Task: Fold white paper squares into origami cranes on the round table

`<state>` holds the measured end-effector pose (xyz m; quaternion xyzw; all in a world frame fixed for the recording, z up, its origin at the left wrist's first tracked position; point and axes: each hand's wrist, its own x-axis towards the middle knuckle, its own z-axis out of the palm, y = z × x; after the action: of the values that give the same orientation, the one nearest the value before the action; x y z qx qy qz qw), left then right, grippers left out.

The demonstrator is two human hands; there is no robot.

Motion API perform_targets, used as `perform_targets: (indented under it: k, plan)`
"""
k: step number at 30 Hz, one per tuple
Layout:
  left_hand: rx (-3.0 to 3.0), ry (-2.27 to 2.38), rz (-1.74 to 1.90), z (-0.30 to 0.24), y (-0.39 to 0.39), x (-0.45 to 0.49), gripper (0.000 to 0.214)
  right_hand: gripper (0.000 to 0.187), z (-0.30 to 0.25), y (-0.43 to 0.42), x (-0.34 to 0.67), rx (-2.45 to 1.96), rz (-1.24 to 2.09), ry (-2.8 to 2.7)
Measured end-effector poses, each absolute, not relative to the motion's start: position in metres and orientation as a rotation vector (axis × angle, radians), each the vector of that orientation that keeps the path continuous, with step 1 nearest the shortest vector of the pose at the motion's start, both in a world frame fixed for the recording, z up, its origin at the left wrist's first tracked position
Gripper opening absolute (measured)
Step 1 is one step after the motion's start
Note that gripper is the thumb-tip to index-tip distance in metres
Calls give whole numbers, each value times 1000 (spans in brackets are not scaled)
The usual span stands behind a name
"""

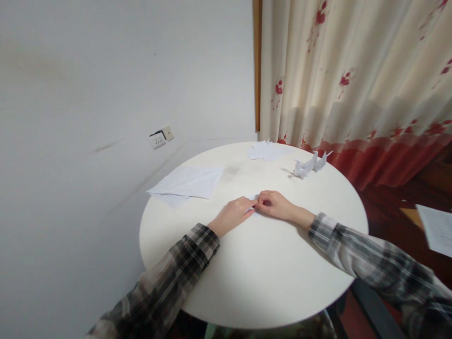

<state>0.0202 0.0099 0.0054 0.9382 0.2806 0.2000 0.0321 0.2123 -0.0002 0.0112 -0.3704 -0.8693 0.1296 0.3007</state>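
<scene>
On the round white table, a small piece of white paper (255, 214) shows between my hands, mostly hidden by my fingers. My left hand (235, 213) comes in from the lower left, its thumb and fingers closed at the paper's left side. My right hand (276, 205) meets it from the right, with thumb and forefinger bent into a pinch on the same paper. The fingertips of both hands almost touch. Whether the paper is folded there is too small to make out.
A stack of white paper sheets (190, 182) lies at the table's left. Several folded paper cranes (310, 165) stand at the right back, near more white paper pieces (265, 151). A wall socket (157, 140) and a flowered curtain (318, 94) are behind the white table (243, 282).
</scene>
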Motion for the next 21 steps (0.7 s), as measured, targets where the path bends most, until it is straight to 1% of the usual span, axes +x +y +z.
perform_targets:
  k: [4, 8, 12, 15, 18, 21]
  plan:
    - [2917, 840, 620, 6, 12, 20, 19, 25, 16, 2, 219, -1022, 291, -2211]
    - [2886, 871, 651, 5, 15, 17, 20, 34, 22, 4, 229, -1074, 211, -1959]
    - [2760, 993, 802, 9, 15, 13, 21, 32, 25, 6, 234, -1120, 133, -1712]
    - [2538, 1086, 1037, 15, 16, 13, 20, 29, 23, 8, 236, -1109, 120, -1545]
    - [2147, 1181, 1265, 18, 21, 14, 16, 24, 21, 10, 237, -1119, 158, -1443]
    - [1745, 1155, 1342, 14, 28, 14, 14, 20, 18, 10, 236, -1108, 253, -1463]
